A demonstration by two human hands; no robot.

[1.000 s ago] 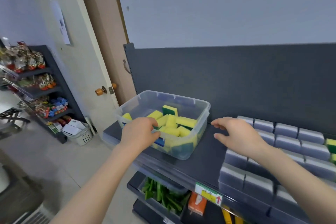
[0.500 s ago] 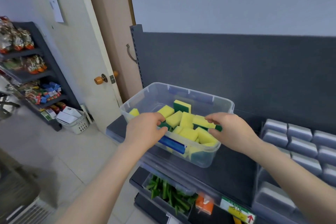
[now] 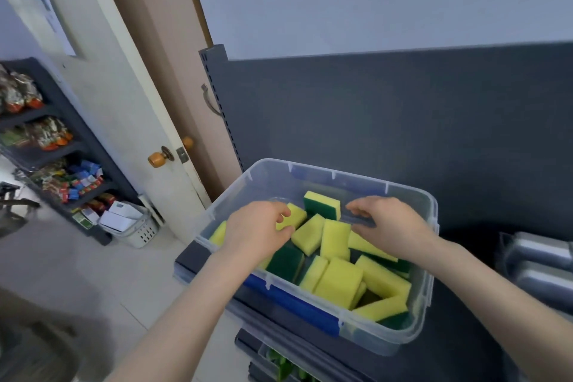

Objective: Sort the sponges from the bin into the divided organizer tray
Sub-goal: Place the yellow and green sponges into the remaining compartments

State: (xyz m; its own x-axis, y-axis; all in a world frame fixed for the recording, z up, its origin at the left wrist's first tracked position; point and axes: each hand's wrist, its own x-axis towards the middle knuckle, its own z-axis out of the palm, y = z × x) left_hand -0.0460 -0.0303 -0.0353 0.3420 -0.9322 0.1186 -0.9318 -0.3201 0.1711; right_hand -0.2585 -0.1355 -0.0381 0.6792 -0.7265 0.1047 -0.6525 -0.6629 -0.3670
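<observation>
- The left hand (image 3: 257, 231) was on the bin's (image 3: 387, 339) near rim a moment ago. It has since gone over the rim, and its thumb and forefinger now pinch the corner of a yellow sponge (image 3: 298, 214).
- Between and just under both hands, the other sponges (image 3: 338, 282) lie loose in the bin, some yellow side up and some green.
- The right hand (image 3: 392, 223) has come in from over by the tray. It hovers above the pile with fingers half curled and narrow, holding nothing.
- Well right of the right hand, only the grey edge of the tray (image 3: 538, 260) shows.
- This looks like the picking step — nothing has been lifted out so far.
</observation>
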